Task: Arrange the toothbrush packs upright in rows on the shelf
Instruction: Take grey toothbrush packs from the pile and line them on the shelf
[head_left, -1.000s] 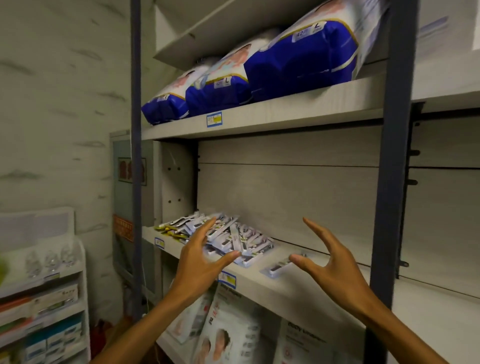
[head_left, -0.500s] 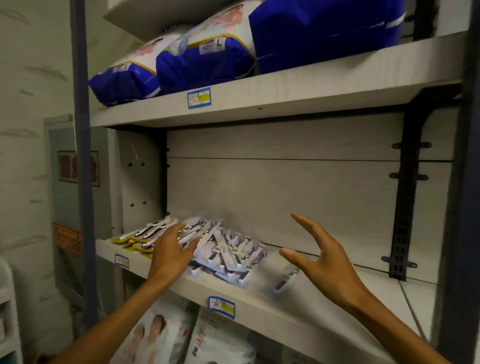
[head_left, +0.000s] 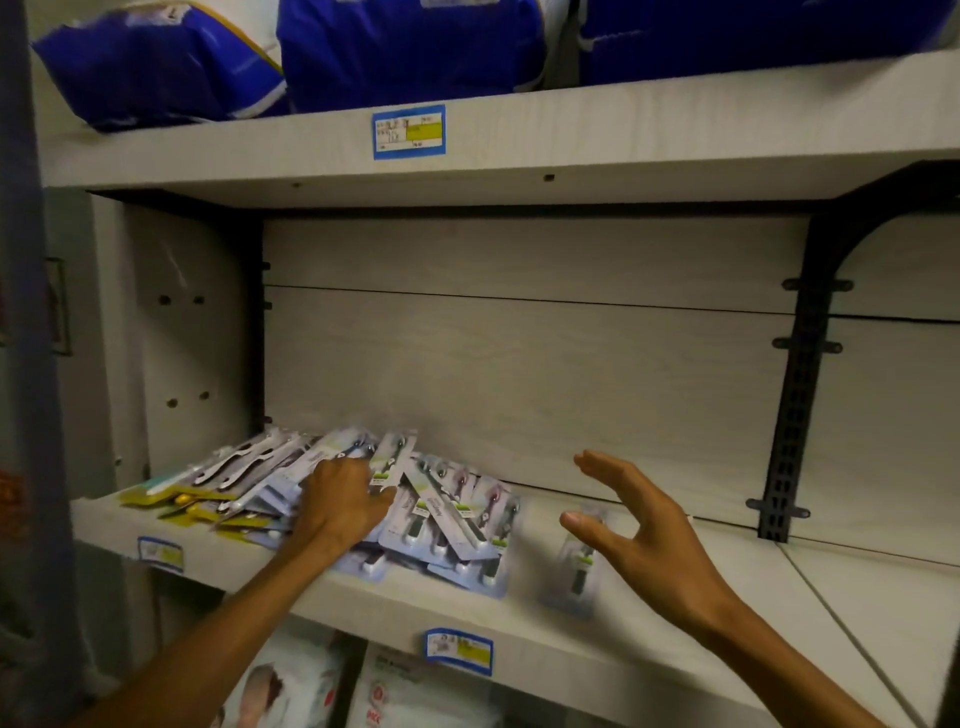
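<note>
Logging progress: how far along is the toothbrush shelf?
Done: nothing, no pack stands upright yet. In hand: left hand rests on the heap of toothbrush packs, its grip hidden; right hand hovers open above a single flat pack. Left: stand every pack in rows on the shelf.

Left hand: rests on the toothbrush packs, fingers curled over them.
Packs: flat, jumbled heap on the shelf.
Single pack: flat, apart from the heap.
Right hand: open above shelf, holding nothing.
</note>
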